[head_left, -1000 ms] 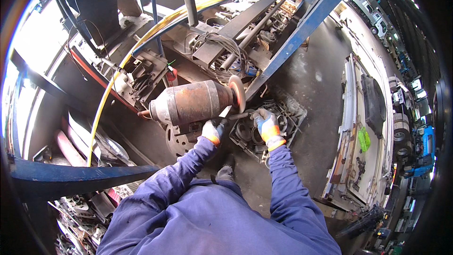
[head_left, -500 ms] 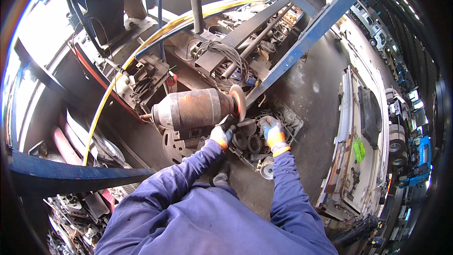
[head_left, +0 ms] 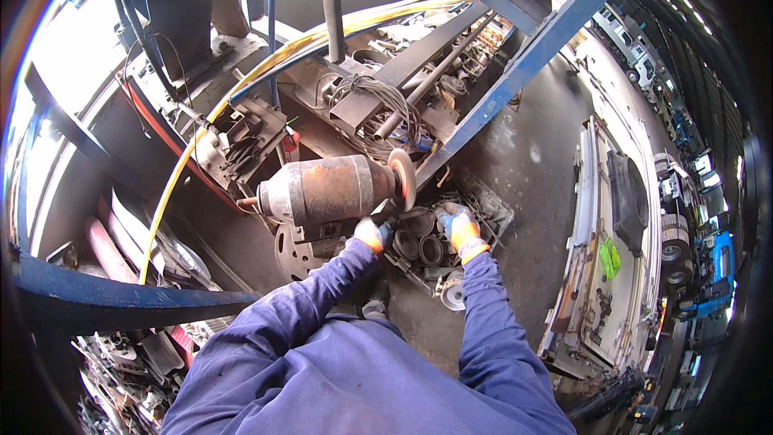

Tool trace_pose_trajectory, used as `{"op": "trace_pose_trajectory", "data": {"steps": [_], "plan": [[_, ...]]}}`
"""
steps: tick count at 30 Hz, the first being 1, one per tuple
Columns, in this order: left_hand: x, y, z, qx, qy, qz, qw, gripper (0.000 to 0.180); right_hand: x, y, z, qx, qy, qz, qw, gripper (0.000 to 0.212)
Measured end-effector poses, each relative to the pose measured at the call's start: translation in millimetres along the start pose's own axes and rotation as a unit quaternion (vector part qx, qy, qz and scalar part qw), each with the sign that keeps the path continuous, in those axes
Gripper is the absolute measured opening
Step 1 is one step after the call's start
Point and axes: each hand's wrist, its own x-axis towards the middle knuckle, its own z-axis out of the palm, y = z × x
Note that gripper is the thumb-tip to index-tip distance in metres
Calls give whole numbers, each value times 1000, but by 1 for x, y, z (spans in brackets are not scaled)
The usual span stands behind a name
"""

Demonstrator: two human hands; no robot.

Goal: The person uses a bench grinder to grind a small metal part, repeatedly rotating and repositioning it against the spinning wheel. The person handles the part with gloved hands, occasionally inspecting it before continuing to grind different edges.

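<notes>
Reaching out, gloved hands (head_left: pixel 371 234) are near the rusty motor's (head_left: pixel 330 188) wheel (head_left: pixel 403 180).

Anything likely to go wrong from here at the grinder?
1. The gloved left hand and right hand are close to the wheel; if it's spinning, a glove could get caught.
2. I see no guard around the wheel's edge, so flung grit or fragments might reach the person.
3. Loose metal parts lie low beside the work area, near the person's foot; a step that way could mean a stumble.
</notes>
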Motion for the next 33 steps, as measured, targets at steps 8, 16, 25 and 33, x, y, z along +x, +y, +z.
{"op": "trace_pose_trajectory", "data": {"steps": [8, 16, 25, 33], "plan": [[7, -74, 7, 238, 69, -20, 969, 19, 36, 7, -8, 39, -135, 158, 977, 19], [12, -64, 8, 213, 78, 90, 970, 19, 37, 5, -6, 126, -191, 217, 949, 19], [0, -10, 1, 235, 42, 105, 965, 16, 42, 21, -11, 51, -132, 153, 978, 18], [0, 3, 8, 159, 68, 126, 977, 14, 42, 35, -18, 74, -127, 116, 982, 20]]}}
